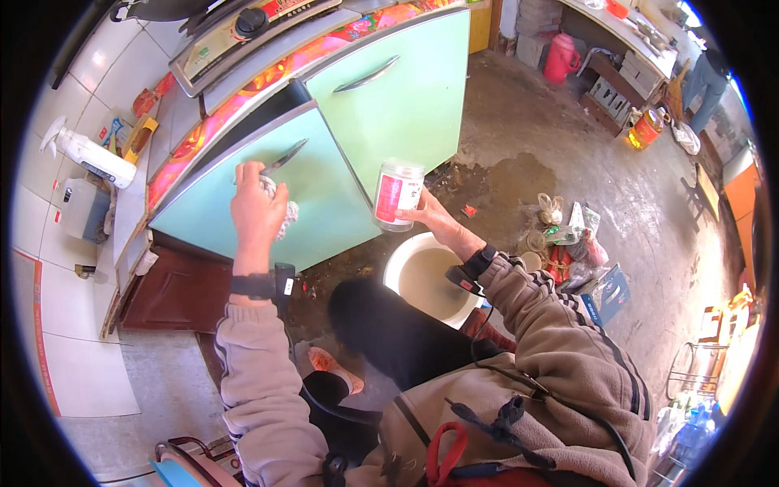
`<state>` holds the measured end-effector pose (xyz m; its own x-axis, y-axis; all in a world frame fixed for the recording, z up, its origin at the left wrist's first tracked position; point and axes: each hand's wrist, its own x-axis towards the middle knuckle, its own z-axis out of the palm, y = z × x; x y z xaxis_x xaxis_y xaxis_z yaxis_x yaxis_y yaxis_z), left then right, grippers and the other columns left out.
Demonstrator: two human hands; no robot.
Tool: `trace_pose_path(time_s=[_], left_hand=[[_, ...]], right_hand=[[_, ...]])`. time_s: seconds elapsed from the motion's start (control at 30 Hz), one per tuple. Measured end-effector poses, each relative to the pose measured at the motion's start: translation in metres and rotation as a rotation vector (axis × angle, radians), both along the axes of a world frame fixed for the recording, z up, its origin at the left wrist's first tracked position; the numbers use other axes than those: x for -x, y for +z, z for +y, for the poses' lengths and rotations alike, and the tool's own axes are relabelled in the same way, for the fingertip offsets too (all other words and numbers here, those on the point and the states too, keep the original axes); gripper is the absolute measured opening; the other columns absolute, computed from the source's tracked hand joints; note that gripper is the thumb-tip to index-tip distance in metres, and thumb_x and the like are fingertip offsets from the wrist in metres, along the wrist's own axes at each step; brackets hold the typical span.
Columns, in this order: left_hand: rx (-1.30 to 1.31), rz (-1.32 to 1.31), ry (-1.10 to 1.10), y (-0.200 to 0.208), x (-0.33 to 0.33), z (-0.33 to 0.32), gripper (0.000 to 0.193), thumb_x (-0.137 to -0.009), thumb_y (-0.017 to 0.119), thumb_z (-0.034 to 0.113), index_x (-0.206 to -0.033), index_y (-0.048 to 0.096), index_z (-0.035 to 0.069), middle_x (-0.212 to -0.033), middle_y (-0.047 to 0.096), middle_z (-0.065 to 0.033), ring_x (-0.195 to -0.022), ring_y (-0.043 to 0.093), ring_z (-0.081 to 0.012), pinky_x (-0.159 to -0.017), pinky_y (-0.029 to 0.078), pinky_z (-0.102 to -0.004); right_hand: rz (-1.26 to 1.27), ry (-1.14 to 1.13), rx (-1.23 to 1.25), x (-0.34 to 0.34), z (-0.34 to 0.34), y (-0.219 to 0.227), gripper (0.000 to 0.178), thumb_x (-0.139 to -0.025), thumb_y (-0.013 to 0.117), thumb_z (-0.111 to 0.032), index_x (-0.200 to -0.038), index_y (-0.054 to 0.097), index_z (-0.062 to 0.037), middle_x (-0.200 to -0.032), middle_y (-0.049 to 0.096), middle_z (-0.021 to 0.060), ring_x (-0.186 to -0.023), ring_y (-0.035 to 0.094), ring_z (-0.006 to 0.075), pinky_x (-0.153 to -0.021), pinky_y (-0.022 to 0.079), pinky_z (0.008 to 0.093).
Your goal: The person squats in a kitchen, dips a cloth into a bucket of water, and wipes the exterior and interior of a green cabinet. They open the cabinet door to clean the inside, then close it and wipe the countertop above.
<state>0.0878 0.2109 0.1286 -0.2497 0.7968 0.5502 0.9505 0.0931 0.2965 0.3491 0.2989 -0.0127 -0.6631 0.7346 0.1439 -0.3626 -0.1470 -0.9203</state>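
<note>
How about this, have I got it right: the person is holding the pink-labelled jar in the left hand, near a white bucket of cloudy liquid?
Not quite: the hand is wrong. The head view shows the pink-labelled jar in the right hand, near a white bucket of cloudy liquid.

On the jar (399, 197) we see a pink-and-white label (389, 197) with dark characters. Up and left of the jar, the stove (251, 40) carries red print along its front panel. Farther left of it, we notice a dark printed strip on the white spray bottle (93, 158). Beyond the jar, to its right, the oil bottle (645, 130) wears a red label, too small for us to read.
</note>
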Motion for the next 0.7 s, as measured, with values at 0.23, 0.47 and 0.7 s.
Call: trace_pose_path(time_s=[0.23, 0.47, 0.7], left_hand=[[-0.065, -0.024, -0.034, -0.008, -0.019, -0.042, 0.036, -0.074, 0.066, 0.010, -0.105, 0.048, 0.005, -0.104, 0.051, -0.0149, -0.089, 0.057, -0.0386, -0.073, 0.048, -0.0436], [-0.114, -0.009, -0.034, -0.008, -0.030, -0.059, 0.036, -0.073, 0.066, 0.006, -0.105, 0.050, 0.003, -0.104, 0.052, -0.0160, -0.092, 0.056, -0.0369, -0.078, 0.048, -0.0398], [-0.041, 0.006, -0.023, -0.008, -0.017, -0.044, 0.036, -0.074, 0.067, 0.007, -0.105, 0.050, 0.001, -0.100, 0.051, -0.0164, -0.095, 0.052, -0.0329, -0.086, 0.043, -0.0372]], right_hand=[[0.050, 0.031, 0.027, -0.002, 0.001, -0.007, 0.064, -0.078, 0.069, -0.015, -0.133, 0.038, -0.0034, -0.123, 0.054, 0.0087, -0.115, 0.051, 0.0167, -0.101, 0.037, 0.0334], [0.026, 0.079, 0.110, 0.002, 0.000, -0.021, 0.063, -0.077, 0.071, -0.015, -0.130, 0.040, -0.0040, -0.123, 0.055, 0.0093, -0.114, 0.052, 0.0169, -0.101, 0.038, 0.0336], [0.017, 0.114, 0.149, 0.007, 0.012, -0.047, 0.066, -0.074, 0.075, -0.014, -0.128, 0.041, -0.0033, -0.116, 0.059, 0.0098, -0.107, 0.057, 0.0179, -0.093, 0.046, 0.0344]])
